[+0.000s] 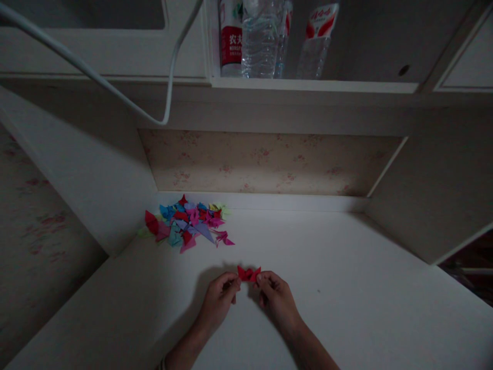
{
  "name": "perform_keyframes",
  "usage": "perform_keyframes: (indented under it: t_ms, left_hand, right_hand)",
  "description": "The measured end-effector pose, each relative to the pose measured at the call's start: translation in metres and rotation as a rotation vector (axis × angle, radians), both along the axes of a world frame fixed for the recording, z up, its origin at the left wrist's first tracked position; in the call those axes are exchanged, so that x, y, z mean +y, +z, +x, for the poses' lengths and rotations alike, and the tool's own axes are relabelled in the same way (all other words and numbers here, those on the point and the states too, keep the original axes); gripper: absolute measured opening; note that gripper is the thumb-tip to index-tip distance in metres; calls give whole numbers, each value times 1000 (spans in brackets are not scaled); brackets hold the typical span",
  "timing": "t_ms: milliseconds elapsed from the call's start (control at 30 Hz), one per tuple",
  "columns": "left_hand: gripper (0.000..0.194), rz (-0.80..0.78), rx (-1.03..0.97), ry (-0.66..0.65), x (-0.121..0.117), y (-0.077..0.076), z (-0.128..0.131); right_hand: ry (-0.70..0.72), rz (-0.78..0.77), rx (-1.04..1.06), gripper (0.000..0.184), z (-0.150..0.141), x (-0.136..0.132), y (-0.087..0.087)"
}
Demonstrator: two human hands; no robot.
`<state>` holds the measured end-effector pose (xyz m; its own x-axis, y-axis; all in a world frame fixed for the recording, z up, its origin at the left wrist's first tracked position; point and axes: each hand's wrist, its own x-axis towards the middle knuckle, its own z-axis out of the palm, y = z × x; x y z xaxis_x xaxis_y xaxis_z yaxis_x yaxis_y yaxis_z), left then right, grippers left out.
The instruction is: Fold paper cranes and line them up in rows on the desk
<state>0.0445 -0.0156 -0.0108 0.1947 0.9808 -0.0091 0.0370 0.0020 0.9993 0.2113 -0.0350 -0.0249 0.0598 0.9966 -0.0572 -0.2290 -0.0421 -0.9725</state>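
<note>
A small red folded-paper piece [249, 274], with pointed ends, is held between my two hands above the white desktop [346, 308]. My left hand [222, 294] pinches its left end between thumb and fingers. At the other end, my right hand [274, 294] grips it the same way. The fingertips hide part of both ends. Beyond my left hand lies a pile of colourful folded-paper pieces [192, 221], in blue, pink, red, purple and green; some look like origami cranes. One pink paper crane [223, 237] sits at the pile's right edge.
Above the desk, a shelf [316, 86] holds several plastic bottles [260, 41]. A bent white tube [127, 100] hangs across the upper left. Side panels [431, 180] and a floral back wall [265, 162] enclose the desk.
</note>
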Motion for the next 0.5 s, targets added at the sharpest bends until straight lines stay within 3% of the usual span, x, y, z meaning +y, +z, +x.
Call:
perform_keyframes:
  t_ms: [500]
  left_hand:
    - [24,-27,-11,14,-4,3,5]
  right_hand:
    - [-70,44,-63,41,-5,-3,-2]
